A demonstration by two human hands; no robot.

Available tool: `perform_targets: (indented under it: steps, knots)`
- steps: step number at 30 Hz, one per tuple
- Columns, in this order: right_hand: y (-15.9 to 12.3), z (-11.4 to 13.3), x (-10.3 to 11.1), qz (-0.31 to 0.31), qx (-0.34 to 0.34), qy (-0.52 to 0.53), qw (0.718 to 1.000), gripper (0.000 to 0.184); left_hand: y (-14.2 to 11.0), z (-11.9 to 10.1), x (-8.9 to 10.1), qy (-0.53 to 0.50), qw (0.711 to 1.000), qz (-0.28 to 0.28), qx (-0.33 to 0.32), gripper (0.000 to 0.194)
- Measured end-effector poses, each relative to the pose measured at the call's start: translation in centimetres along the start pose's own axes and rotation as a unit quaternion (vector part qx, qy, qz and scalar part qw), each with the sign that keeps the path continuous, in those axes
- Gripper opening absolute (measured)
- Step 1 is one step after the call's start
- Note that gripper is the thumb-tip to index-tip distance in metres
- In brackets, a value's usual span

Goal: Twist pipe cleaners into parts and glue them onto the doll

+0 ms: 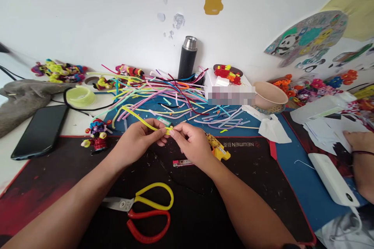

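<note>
Between both hands runs a yellow pipe cleaner [137,115], its long free end pointing up and left. My left hand [147,137] pinches it close to its right end. The fingertips of my right hand [191,140] are closed on that same end, almost touching the left fingers. Below the hands, scissors [124,204] with one yellow and one red handle lie on the black desk mat [187,218]. Partly behind my right hand are a yellow glue gun [219,148] and a small pink-labelled tube [181,162].
Many coloured pipe cleaners [163,93] are heaped at the back, before a black thermos [187,57]. A phone [41,131] and a small pipe-cleaner figure [97,136] lie left. At right are a bowl [271,95], a white power bank [333,179] and another person's hand [360,142].
</note>
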State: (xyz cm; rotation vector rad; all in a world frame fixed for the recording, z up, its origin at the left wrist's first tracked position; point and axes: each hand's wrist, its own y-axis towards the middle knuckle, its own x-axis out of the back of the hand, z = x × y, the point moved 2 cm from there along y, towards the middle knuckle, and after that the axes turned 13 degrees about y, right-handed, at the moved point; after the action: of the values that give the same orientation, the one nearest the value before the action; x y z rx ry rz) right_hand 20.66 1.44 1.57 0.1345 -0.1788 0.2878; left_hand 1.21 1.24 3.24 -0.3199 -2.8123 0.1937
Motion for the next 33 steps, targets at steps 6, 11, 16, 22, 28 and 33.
perform_targets:
  steps: [6,11,16,22,28,33]
  knots:
    - [0.03,-0.1,-0.09,-0.003,-0.002,0.013,1.0,0.029,0.07,0.04,0.48,-0.02,0.999,0.013,0.024,0.054]
    - [0.05,-0.2,0.07,-0.007,0.036,-0.014,0.999,0.027,0.26,0.16,0.48,-0.036,0.999,-0.001,0.033,0.055]
    - [-0.14,-0.26,-0.04,0.006,0.091,-0.11,0.99,0.032,0.27,0.31,0.23,-0.037,0.999,-0.005,0.033,0.047]
    - [-0.19,-0.06,-0.03,0.033,0.148,-0.2,0.968,0.025,0.25,0.67,0.09,-0.055,0.998,-0.002,0.04,0.038]
    - [-0.23,-0.39,-0.07,0.043,0.16,-0.236,0.958,0.035,0.11,0.48,-0.11,-0.125,0.989,0.0,0.075,0.038]
    - [-0.23,-0.39,-0.2,0.051,0.158,-0.268,0.949,0.035,-0.01,0.1,-0.47,-0.167,0.98,0.021,0.106,0.037]
